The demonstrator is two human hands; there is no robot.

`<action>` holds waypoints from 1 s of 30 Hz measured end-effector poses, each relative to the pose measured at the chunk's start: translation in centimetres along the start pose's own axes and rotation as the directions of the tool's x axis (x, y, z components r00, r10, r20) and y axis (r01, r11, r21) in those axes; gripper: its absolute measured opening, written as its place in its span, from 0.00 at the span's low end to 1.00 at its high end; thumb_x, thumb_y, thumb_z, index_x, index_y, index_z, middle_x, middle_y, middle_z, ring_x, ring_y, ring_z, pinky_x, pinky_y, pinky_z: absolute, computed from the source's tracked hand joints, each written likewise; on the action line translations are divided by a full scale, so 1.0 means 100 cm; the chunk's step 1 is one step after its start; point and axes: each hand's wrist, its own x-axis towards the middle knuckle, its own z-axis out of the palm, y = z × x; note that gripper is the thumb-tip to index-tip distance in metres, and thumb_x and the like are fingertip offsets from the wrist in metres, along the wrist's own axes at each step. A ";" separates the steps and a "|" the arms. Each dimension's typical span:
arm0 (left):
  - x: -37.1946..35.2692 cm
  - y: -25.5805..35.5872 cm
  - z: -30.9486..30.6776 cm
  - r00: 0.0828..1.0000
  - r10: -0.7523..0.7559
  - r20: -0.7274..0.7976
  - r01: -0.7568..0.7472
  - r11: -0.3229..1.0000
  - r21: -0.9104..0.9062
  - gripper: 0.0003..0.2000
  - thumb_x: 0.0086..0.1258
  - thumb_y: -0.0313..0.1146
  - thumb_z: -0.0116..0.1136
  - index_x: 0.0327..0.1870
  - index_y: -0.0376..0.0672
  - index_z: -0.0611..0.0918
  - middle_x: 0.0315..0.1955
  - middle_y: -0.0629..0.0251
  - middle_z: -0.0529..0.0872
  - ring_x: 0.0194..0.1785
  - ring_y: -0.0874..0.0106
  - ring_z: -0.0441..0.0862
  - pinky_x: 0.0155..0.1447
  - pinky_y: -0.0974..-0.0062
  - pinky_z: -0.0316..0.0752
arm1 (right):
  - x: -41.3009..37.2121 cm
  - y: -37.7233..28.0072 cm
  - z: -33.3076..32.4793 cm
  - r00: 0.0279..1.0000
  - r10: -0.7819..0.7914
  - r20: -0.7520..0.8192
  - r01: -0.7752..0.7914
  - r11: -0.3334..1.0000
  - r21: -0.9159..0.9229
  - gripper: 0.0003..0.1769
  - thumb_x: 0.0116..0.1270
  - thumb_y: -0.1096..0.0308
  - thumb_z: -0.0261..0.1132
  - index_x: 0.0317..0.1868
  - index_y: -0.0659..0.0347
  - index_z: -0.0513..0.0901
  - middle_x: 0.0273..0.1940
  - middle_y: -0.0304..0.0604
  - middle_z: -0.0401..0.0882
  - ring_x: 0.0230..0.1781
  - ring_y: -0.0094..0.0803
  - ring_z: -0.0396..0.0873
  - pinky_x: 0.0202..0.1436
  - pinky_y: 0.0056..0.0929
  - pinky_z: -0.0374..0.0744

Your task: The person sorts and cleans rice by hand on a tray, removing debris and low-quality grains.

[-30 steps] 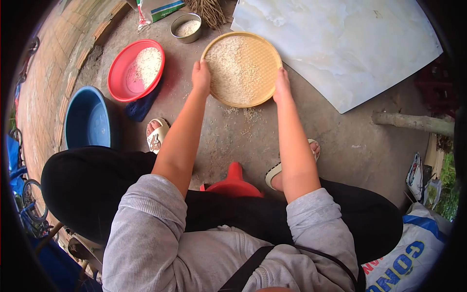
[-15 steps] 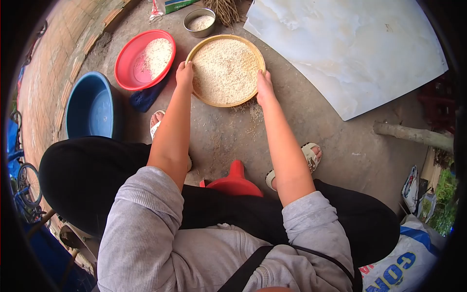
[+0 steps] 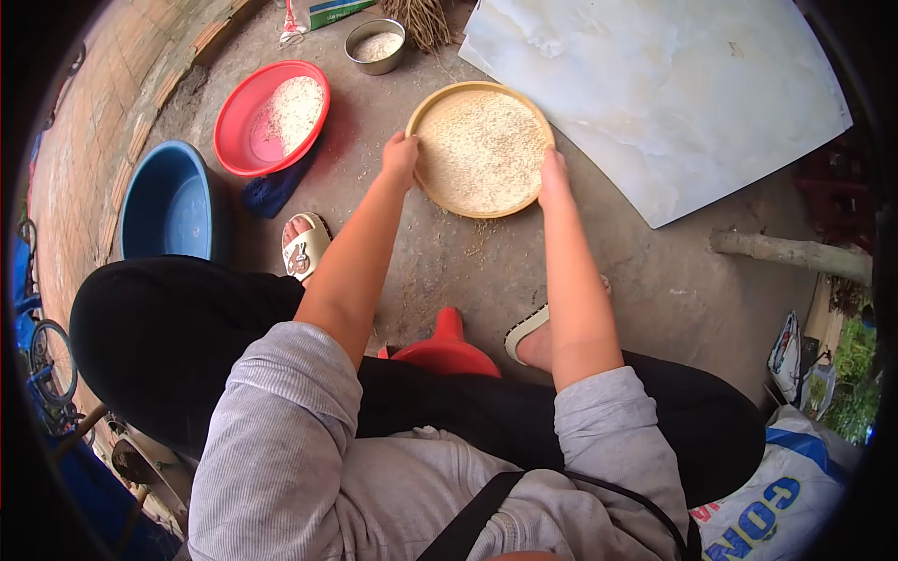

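Observation:
A round, shallow sieve with a yellow-tan rim [image 3: 433, 193] is held out in front of me above the concrete floor. Pale rice grains [image 3: 482, 150] cover most of its inside. My left hand [image 3: 400, 157] is closed on the left side of the rim, thumb on top. On the opposite side, my right hand [image 3: 554, 176] grips the rim; its fingers are partly hidden beneath. Loose grains [image 3: 479, 238] lie scattered on the floor just below the sieve.
Left of the sieve stand a red basin [image 3: 227, 140] holding pale grain and a blue tub [image 3: 168, 201]. A metal bowl [image 3: 376, 65] of grain sits behind. A marbled sheet [image 3: 655, 103] lies right, near a wooden pole [image 3: 790, 257]. A red plastic seat [image 3: 447, 355] is beneath me.
Both hands have carried the sieve to the right. The grains inside have shifted, leaving more bare surface at the upper left.

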 end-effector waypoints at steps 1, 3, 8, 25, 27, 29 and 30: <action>0.008 0.009 -0.016 0.992 0.016 -0.126 -0.019 0.999 -0.025 0.16 0.64 0.27 0.47 0.51 0.39 0.80 0.33 0.62 0.83 0.33 0.71 0.77 0.35 0.70 0.72 | -0.021 -0.006 0.032 0.997 0.035 -0.070 -0.042 0.994 -0.104 0.25 0.75 0.56 0.48 0.62 0.68 0.66 0.58 0.54 0.72 0.57 0.39 0.72 0.59 0.36 0.71; 0.026 0.018 -0.049 0.960 0.061 -0.272 -0.070 0.997 -0.023 0.16 0.59 0.24 0.45 0.46 0.37 0.81 0.34 0.62 0.84 0.36 0.71 0.79 0.42 0.72 0.73 | -0.020 0.023 0.069 0.998 0.046 0.037 -0.044 0.997 -0.068 0.25 0.72 0.56 0.55 0.62 0.65 0.67 0.58 0.53 0.72 0.58 0.39 0.71 0.60 0.35 0.69; 0.022 0.023 -0.046 0.966 0.081 -0.246 -0.095 0.995 -0.043 0.14 0.61 0.25 0.44 0.44 0.37 0.81 0.33 0.63 0.83 0.36 0.71 0.78 0.42 0.72 0.72 | -0.030 0.020 0.072 0.994 0.098 -0.040 -0.098 0.995 0.003 0.24 0.72 0.57 0.56 0.59 0.67 0.69 0.55 0.51 0.75 0.55 0.38 0.74 0.57 0.34 0.72; 0.036 0.028 -0.038 0.993 0.041 -0.113 -0.064 0.976 -0.210 0.13 0.68 0.32 0.49 0.51 0.40 0.78 0.39 0.64 0.81 0.42 0.71 0.76 0.48 0.71 0.72 | -0.018 0.019 0.074 0.995 0.010 -0.100 -0.019 0.995 -0.095 0.28 0.73 0.56 0.54 0.64 0.66 0.62 0.59 0.53 0.71 0.58 0.40 0.73 0.59 0.37 0.73; 0.025 0.024 -0.022 0.996 0.019 -0.090 -0.046 0.949 -0.313 0.13 0.68 0.31 0.48 0.51 0.40 0.77 0.39 0.64 0.81 0.42 0.71 0.76 0.47 0.70 0.72 | -0.009 0.016 0.059 0.995 0.044 -0.091 -0.042 0.999 0.021 0.27 0.74 0.55 0.52 0.64 0.68 0.64 0.59 0.53 0.72 0.57 0.41 0.73 0.60 0.37 0.72; 0.005 0.015 0.010 0.999 0.035 0.011 -0.030 0.957 -0.289 0.14 0.69 0.30 0.47 0.54 0.41 0.75 0.42 0.64 0.80 0.44 0.70 0.76 0.49 0.68 0.73 | -0.013 -0.012 0.024 0.988 0.118 -0.099 -0.096 0.975 0.202 0.27 0.76 0.55 0.48 0.62 0.70 0.68 0.59 0.55 0.73 0.57 0.42 0.74 0.58 0.38 0.74; 0.000 0.005 0.026 0.995 0.059 0.075 -0.044 0.980 -0.192 0.15 0.69 0.30 0.47 0.55 0.41 0.74 0.42 0.63 0.80 0.44 0.69 0.76 0.49 0.67 0.73 | 0.003 -0.004 0.001 0.984 0.118 -0.134 -0.084 0.969 0.234 0.27 0.76 0.55 0.47 0.61 0.71 0.68 0.59 0.54 0.73 0.56 0.43 0.75 0.57 0.39 0.75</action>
